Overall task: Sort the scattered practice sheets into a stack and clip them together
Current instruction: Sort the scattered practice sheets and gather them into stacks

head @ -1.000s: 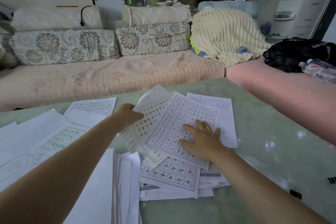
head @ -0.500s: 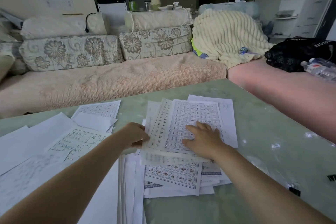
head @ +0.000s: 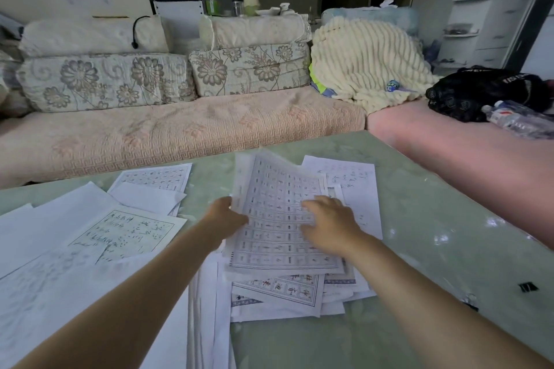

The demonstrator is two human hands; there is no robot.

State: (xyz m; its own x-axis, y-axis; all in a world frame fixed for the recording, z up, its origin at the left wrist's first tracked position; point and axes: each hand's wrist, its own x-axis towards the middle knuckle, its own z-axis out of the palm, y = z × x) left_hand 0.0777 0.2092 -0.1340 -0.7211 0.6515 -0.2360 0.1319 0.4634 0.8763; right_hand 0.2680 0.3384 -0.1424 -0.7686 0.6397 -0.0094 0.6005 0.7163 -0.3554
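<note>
A loose pile of gridded practice sheets (head: 278, 287) lies on the pale green table (head: 419, 249) in front of me. The top sheets (head: 275, 204) curl upward at their far edge. My left hand (head: 223, 219) grips their left edge, fingers hidden under the paper. My right hand (head: 326, 222) lies on top of the same sheets with fingers spread. More sheets (head: 90, 234) lie scattered over the left of the table, one with handwriting (head: 126, 232). A black binder clip (head: 527, 287) sits at the table's right side.
A sofa with a pink cover (head: 180, 135) runs along the table's far edge, and a pink cushion (head: 479, 165) borders the right. A black bag (head: 485, 93) and a plastic bottle (head: 521, 120) lie on it. A cream blanket (head: 365, 66) is heaped behind.
My left hand has pulled the fanned sheets toward me and squared them with the top sheet; their far edge now lifts off the table. My right hand stays on top.
</note>
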